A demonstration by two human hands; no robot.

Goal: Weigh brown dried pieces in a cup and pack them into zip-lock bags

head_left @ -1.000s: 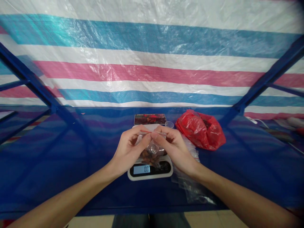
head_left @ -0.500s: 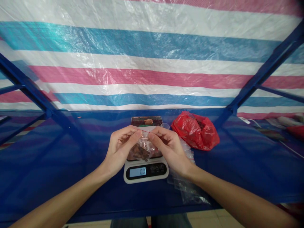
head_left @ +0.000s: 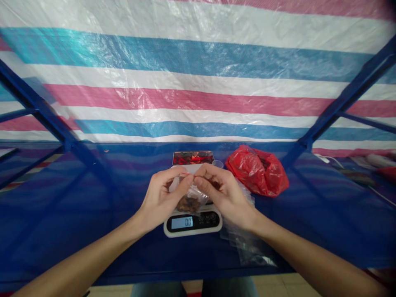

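Between both hands hangs a clear zip bag (head_left: 189, 203) with brown, dried-looking pieces in its lower part. My left hand (head_left: 165, 196) pinches its red-lined top edge between thumb and fingers. Close beside it, my right hand (head_left: 221, 192) grips the same edge, thumb nearly touching the left thumb. Below the bag is a white digital scale (head_left: 193, 222); its display reads 0.0. Most of the scale's platform is hidden by the bag and hands, so I cannot tell whether the bag touches it.
A red plastic bag (head_left: 256, 171) with brown contents stands open at the right. Several clear zip bags (head_left: 250, 243) lie right of the scale. Behind it are a device with a lit colourful screen (head_left: 193, 158) and a small clear round dish (head_left: 218, 164). Blue metal bars flank the shelf.
My hands have drawn closer together along the bag's top edge. The picture on the screen behind has changed. The view has shifted slightly.
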